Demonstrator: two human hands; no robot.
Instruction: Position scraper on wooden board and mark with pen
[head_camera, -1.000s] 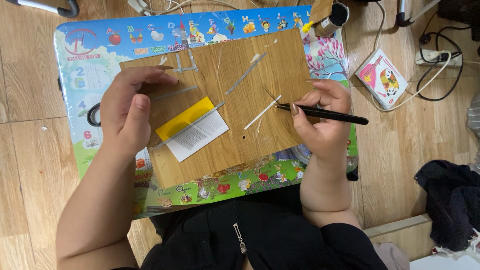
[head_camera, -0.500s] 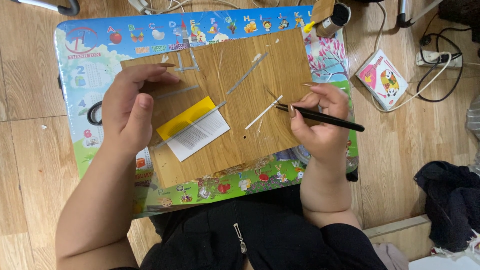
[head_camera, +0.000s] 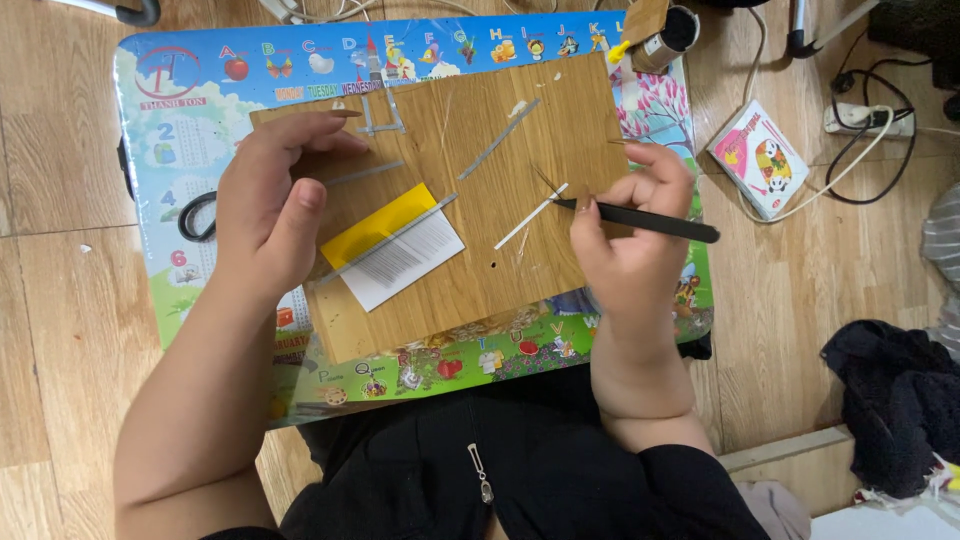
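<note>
We press our left hand (head_camera: 265, 205) flat and open on the wooden board (head_camera: 470, 200) to steady it on the table (head_camera: 150, 150), while our right hand (head_camera: 625, 245) pinches a black tool (head_camera: 645, 220) whose tip meets the thin white strip (head_camera: 530, 217) lying mid-board.

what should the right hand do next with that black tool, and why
Probably ease the black tool tip down onto the near end of the thin white strip. The right hand holds the tip just at that end, while the left hand lies flat on the wooden board, steadying it.
</note>
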